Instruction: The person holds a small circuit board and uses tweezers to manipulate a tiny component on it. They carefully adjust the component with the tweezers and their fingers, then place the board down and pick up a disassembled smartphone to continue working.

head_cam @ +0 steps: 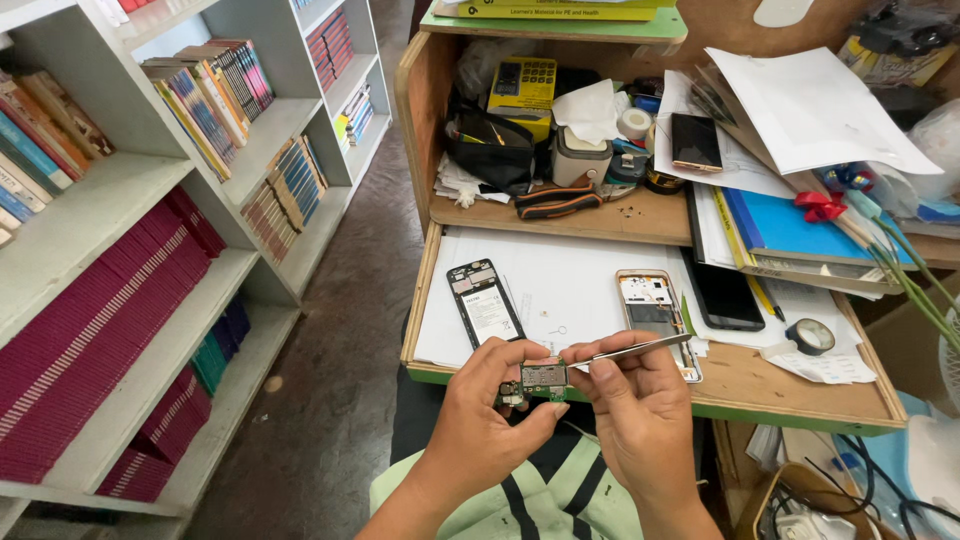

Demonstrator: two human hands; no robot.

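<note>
The left hand [487,410] pinches a small circuit board [545,377] between thumb and fingertips; the right hand [640,400] grips tweezers [640,348] just beside it.

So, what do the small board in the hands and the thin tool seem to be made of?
The small board, held by the left hand, looks like green circuit laminate with dull metal shields. The thin tool in the right hand seems polished steel: it shines silver.

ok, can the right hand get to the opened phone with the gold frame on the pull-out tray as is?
Probably yes. The right hand is already beside the gold-framed opened phone, with nothing between them. But its fingers hold metal tweezers over the small circuit board in the left hand, so it isn't free.
</note>
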